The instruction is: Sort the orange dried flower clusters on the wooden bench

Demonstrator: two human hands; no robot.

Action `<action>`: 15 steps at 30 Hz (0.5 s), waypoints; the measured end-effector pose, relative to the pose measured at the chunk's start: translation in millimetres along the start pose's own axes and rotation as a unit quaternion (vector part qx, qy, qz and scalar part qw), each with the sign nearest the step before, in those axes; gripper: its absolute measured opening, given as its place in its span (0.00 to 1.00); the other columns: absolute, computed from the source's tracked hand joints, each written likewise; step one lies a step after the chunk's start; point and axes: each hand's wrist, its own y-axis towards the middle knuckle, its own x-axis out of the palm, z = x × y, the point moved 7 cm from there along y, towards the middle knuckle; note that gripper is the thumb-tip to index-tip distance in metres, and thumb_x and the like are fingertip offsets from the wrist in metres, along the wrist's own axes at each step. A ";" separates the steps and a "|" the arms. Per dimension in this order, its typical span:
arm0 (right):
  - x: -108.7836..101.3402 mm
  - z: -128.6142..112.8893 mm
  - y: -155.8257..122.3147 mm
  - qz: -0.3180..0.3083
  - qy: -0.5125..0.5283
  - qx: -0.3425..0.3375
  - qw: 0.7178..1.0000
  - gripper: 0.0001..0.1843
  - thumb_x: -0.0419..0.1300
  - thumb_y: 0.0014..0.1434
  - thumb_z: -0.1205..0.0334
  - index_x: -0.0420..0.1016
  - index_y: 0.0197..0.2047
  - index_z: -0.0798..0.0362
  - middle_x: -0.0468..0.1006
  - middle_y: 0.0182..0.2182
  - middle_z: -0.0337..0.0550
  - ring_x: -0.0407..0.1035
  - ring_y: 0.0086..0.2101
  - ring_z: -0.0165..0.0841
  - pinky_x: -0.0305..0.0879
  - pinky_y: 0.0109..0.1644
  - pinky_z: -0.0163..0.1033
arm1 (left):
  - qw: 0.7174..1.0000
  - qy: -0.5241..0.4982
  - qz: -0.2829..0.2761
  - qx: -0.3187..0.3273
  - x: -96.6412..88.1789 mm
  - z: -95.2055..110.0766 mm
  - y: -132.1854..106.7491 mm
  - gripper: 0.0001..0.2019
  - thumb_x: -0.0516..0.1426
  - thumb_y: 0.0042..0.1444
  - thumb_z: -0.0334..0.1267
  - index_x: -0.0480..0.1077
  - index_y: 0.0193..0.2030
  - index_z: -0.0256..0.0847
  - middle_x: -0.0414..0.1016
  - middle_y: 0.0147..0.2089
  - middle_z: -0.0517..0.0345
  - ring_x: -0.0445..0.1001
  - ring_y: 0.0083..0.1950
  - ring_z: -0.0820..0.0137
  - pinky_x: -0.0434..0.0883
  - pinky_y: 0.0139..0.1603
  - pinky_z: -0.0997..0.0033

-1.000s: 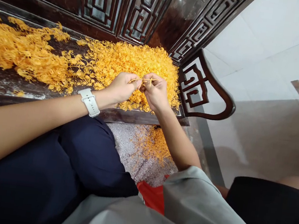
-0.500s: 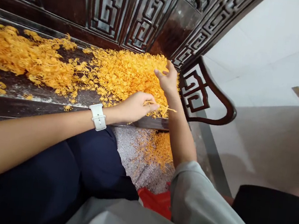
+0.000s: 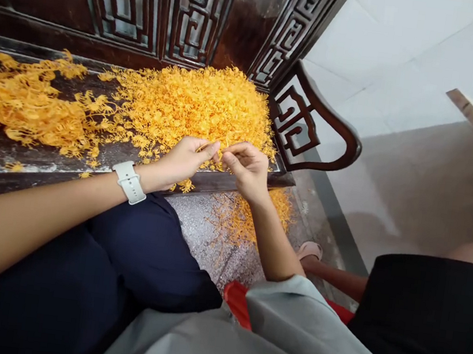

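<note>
My left hand (image 3: 189,159), with a pale watch band on the wrist, is closed in a pinch on a thin orange plastic stem, mostly hidden by the fingers. Close against its fingertips, my right hand (image 3: 247,169) is also pinched; what lies between its fingers is too small to make out. Both hands are over the front edge of a dark wooden bench. Behind them rises a large heap of small orange plastic pieces (image 3: 202,103) with thin, leg-like prongs. Further left lies a looser pile of orange branching sprigs (image 3: 32,104).
A carved bench back (image 3: 129,0) stands behind the heap, and a curved armrest (image 3: 349,148) bounds the right end. Bare orange stems (image 3: 235,217) lie on the speckled floor below. Something red (image 3: 239,305) is near my legs. Another person's leg (image 3: 340,280) is at right.
My right hand has come back from the heap to meet my left hand's fingertips and has closed from open fingers to a pinch. The view has shifted slightly to the right.
</note>
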 end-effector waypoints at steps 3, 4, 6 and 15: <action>-44.0 -15.5 -15.6 0.017 0.168 -0.027 0.985 0.07 0.76 0.60 0.65 0.84 0.40 0.46 0.82 0.32 0.36 0.72 0.30 0.28 0.72 0.34 0.35 | 1.000 -0.014 -0.019 -0.011 3.1 -1.8 1.9 0.22 0.60 0.72 0.55 0.76 0.33 0.39 0.50 0.21 0.68 0.45 0.20 0.78 0.50 0.24 0.73; -61.4 -17.3 -22.7 0.041 0.278 -0.041 0.959 0.09 0.74 0.62 0.66 0.84 0.44 0.44 0.83 0.35 0.37 0.73 0.31 0.28 0.73 0.33 0.34 | 0.999 -0.034 -0.030 -0.016 4.8 0.3 2.9 0.24 0.59 0.72 0.58 0.75 0.33 0.39 0.49 0.21 0.68 0.44 0.20 0.78 0.47 0.22 0.73; -87.2 -8.9 -39.0 0.097 0.462 -0.055 0.880 0.12 0.66 0.69 0.63 0.82 0.54 0.42 0.85 0.42 0.39 0.73 0.33 0.29 0.75 0.33 0.34 | 0.995 -0.086 -0.054 -0.025 10.4 8.2 5.2 0.27 0.58 0.71 0.63 0.74 0.34 0.39 0.50 0.22 0.67 0.44 0.19 0.79 0.45 0.20 0.74; 16.3 162.8 -130.9 -0.223 -0.164 0.227 0.934 0.11 0.65 0.67 0.55 0.83 0.46 0.52 0.85 0.44 0.47 0.78 0.44 0.37 0.74 0.56 0.43 | 0.996 -0.084 -0.012 -0.010 15.1 27.7 9.4 0.27 0.51 0.76 0.59 0.77 0.39 0.38 0.59 0.24 0.62 0.55 0.20 0.77 0.55 0.20 0.77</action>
